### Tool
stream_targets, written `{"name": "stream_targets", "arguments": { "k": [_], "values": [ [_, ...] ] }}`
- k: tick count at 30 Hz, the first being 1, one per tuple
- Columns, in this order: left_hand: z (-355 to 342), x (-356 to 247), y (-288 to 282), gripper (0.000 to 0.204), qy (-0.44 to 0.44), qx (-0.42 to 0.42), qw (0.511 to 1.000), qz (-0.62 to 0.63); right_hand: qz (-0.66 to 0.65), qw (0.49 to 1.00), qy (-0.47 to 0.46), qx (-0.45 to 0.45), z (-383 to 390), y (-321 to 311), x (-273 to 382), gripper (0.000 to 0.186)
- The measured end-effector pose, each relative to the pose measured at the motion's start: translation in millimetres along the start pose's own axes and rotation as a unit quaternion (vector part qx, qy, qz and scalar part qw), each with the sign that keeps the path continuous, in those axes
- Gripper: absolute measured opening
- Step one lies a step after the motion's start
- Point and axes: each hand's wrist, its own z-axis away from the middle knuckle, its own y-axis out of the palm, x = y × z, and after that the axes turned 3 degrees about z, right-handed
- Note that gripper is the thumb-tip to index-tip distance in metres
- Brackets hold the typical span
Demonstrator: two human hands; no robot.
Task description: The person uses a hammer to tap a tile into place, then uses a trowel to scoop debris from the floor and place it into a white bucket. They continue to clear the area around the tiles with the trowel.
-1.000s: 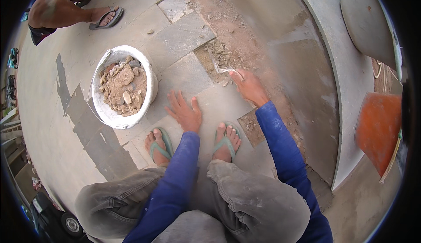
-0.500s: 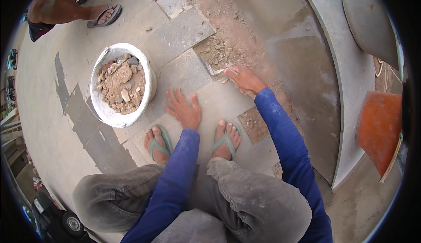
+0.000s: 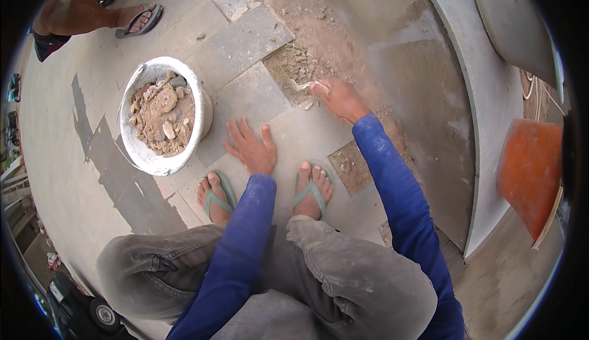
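Note:
My left hand point(image 3: 250, 150) rests flat on a grey paving tile point(image 3: 283, 134), fingers spread and empty, right of a white bucket point(image 3: 202, 119) heaped with stones and dirt. My right hand point(image 3: 340, 100) grips a pale metal hand tool point(image 3: 300, 86), apparently a small trowel. Its blade sits at the lower-left edge of an untiled square of loose soil and stones point(image 3: 294, 61), between tiles and a strip of reddish dirt.
Another person's sandalled leg point(image 3: 86, 10) is at upper left. A curved concrete edge point(image 3: 491, 143) runs along the right, beside an orange panel point(image 3: 527, 174) and cords. Another bare patch point(image 3: 350, 168) lies beside my right foot. A black wheeled object point(image 3: 70, 297) is at lower left.
The trowel blade has moved from within the soil square down to its near edge, my right hand shifting with it. My left hand stays planted; the whole view has shifted slightly.

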Motion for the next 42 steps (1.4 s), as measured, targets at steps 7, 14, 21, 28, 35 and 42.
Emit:
{"name": "stream_targets", "arguments": {
  "k": [7,14,21,28,35,42],
  "values": [
    [-2,-5,-1,0.061,-0.012,0.004,1.0,0.003,-0.077,0.972,0.134,0.177,65,-20,-14,0.053],
    [-3,-7,-3,0.062,-0.014,0.015,1.0,0.013,-0.151,0.973,0.153,0.083,52,-40,-10,0.057],
    [-1,-8,-1,0.062,-0.016,0.011,1.0,0.017,-0.071,0.983,0.137,0.103,43,4,7,0.053],
    [0,-10,-2,0.062,-0.02,-0.001,1.0,-0.001,0.105,0.987,0.123,-0.003,41,34,30,0.049],
    [-3,-5,0,0.062,-0.015,-0.007,1.0,0.004,0.042,0.992,0.105,0.047,31,22,15,0.046],
    [-1,-6,-4,0.063,-0.023,0.009,1.0,0.005,0.157,0.983,0.1,0.003,38,19,30,0.045]
  ]
}}
